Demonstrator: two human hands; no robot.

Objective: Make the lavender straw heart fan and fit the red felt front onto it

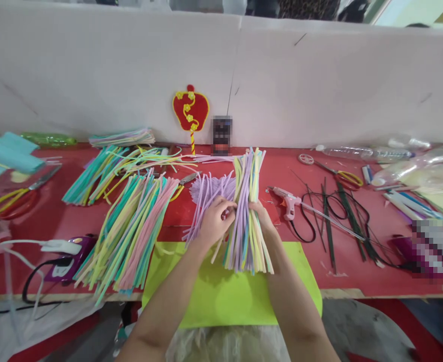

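A thick bundle of pastel pipe cleaners [246,201], mostly purple and yellow with some blue, stands upright between my hands. My right hand [261,213] is wrapped round its right side, with the fingers partly hidden behind it. At the bundle's left edge, my left hand [218,217] has thumb and forefinger curled together on the pipe cleaners; how many it pinches cannot be made out. Behind my left hand lie loose purple pipe cleaners [202,201]. A lime-green cloth [232,296] spreads below my forearms.
More pipe cleaners [131,231] lie in bundles to the left. Yellow-handled scissors [18,196] are at far left. On the right rest a pink glue gun [290,202] with its cable, more scissors [336,173] and plastic bottles [357,152]. A red fan-shaped ornament [186,113] stands at the back.
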